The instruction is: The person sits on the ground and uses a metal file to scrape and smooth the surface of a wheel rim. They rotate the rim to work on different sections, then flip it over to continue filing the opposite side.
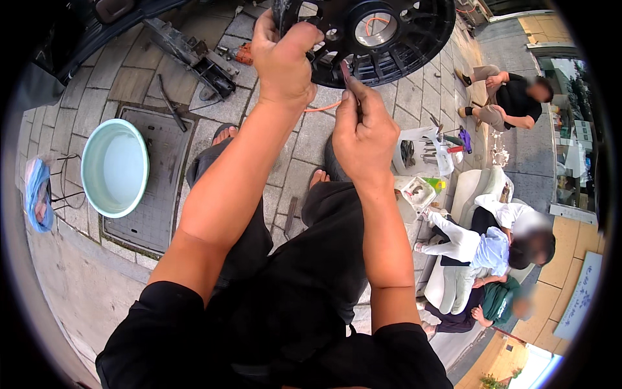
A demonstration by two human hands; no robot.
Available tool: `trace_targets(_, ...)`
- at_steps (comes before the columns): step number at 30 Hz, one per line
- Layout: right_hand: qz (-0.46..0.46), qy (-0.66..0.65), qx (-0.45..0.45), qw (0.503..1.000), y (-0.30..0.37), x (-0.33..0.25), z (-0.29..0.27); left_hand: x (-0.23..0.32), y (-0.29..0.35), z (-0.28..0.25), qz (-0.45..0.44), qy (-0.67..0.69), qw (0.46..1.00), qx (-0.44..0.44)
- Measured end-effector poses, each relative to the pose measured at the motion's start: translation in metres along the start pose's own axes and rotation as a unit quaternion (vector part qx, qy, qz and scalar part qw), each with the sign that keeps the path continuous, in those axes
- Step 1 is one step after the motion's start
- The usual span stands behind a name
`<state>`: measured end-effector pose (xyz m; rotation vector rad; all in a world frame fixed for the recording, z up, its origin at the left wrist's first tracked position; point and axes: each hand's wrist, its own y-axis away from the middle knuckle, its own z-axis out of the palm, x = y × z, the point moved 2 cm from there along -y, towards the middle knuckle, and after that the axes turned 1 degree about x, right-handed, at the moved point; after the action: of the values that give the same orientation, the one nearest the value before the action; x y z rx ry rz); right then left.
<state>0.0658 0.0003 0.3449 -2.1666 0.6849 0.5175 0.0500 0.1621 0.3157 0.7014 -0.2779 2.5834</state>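
Note:
A black multi-spoke wheel rim [341, 29] with a round centre hole is tilted up at the top of the view. My left hand [283, 61] grips its left edge, thumb on the near face and fingers round the side. Between the thumb and fingers of my right hand [366, 126] is a thin, reddish, flat strip [345, 70]. Its tip reaches the rim's lower edge near the spokes; whether it touches, I cannot tell. Behind my hands runs an orange hose [324, 107].
A mint-green basin [85, 165] of water stands at left, near a blue plastic bag [39, 201]. A floor jack [194, 61], an orange power tool [243, 54] and a dark bar [171, 104] lie ahead. At right are a white tool bin [424, 144] and several seated people [492, 249].

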Motion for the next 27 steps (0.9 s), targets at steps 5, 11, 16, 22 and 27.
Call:
trace_targets(5,-0.047,0.041,0.046,0.997,-0.021,0.01,0.005,0.002,0.003,-0.004,-0.009,-0.007,1.0,-0.011)
trace_targets(11,0.026,-0.044,0.085,0.995,0.007,0.005,-0.006,0.005,0.005,0.001,-0.019,0.017,0.999,-0.034)
trace_targets(16,0.039,-0.045,0.101,0.993,0.007,0.009,-0.004,0.006,0.007,0.01,-0.025,0.058,0.997,-0.037)
trace_targets(22,0.038,-0.045,0.11,0.992,0.004,0.003,-0.005,0.001,0.004,0.003,-0.049,0.046,0.998,-0.016)
trace_targets(27,0.046,-0.065,0.106,0.991,0.002,0.0,-0.006,-0.002,-0.001,-0.002,-0.079,0.085,0.993,-0.023)
